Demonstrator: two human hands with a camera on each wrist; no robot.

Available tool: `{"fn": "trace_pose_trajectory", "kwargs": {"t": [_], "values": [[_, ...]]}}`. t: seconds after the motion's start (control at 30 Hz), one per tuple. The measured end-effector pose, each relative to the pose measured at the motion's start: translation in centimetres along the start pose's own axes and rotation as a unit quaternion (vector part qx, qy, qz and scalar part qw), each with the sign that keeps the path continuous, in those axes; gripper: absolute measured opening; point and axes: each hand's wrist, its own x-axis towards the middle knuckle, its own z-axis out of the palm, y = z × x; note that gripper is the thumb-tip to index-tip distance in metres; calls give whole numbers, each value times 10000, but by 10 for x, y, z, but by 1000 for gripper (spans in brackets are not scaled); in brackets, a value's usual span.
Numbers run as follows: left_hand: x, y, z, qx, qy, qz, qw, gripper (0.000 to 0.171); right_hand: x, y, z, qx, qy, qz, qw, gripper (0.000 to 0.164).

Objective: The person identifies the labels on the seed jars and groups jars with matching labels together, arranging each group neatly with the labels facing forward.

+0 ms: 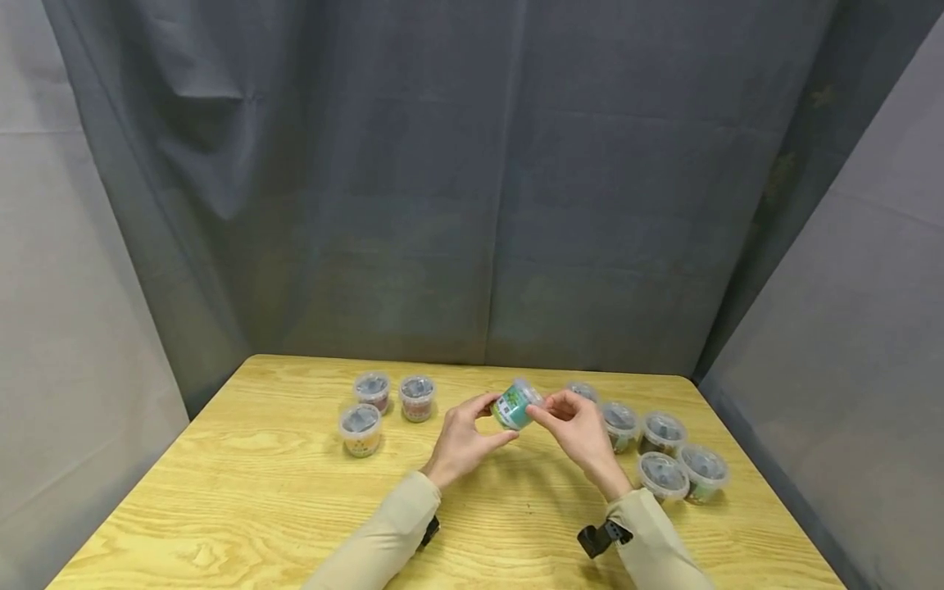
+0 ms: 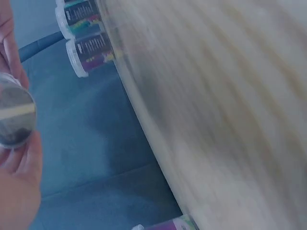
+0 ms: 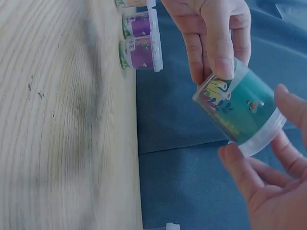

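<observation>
A small clear plastic tub (image 1: 514, 406) with a teal printed label is held tilted above the table. My left hand (image 1: 463, 442) grips it around its base end, thumb on one side. My right hand (image 1: 581, 434) holds the translucent lid end with thumb and fingertips. Seen from the right wrist, the tub (image 3: 254, 103) shows teal print with small flowers, and its whitish lid rim (image 3: 264, 139) lies between my right fingers. In the left wrist view, one round end of the tub (image 2: 17, 129) faces the camera, dark and shiny.
Three lidded tubs stand at the left: two at the back, one orange-labelled tub (image 1: 361, 430) in front. Several more, including a front tub (image 1: 664, 475), cluster at the right beside my right forearm. The wooden table (image 1: 258, 492) ends before a grey curtain (image 1: 442, 205).
</observation>
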Motion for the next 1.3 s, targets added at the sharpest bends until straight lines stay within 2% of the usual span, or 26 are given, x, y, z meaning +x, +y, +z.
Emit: {"fn": "trace_pose_trajectory", "kwargs": {"t": [0.23,0.37,0.5,0.67,0.8,1.03,1.13,1.3], "values": [[1,3,-7,-512,-348,-348,9975,57,2,4,-1,464,-147,-150,9987,35],[3,3,-8,-475,-238,-389,9978,57,1,1,2,310,52,-109,9994,38],[5,5,-9,-313,-99,-254,9991,55,0,-2,5,89,306,-48,9995,41],[5,3,-10,-277,-213,-84,9994,55,-2,-2,7,-38,415,-17,9991,38],[4,1,-10,-354,-292,-133,9989,56,-3,-1,8,5,430,-25,9991,35],[1,1,-11,-169,-231,-156,9995,59,-3,-2,14,175,485,-256,9983,39],[-1,2,-16,-163,-314,-210,9992,58,-3,-2,16,160,466,-234,9985,37],[-4,0,-28,-435,-349,-414,9976,54,-2,-2,23,90,255,-188,9995,37]]}}
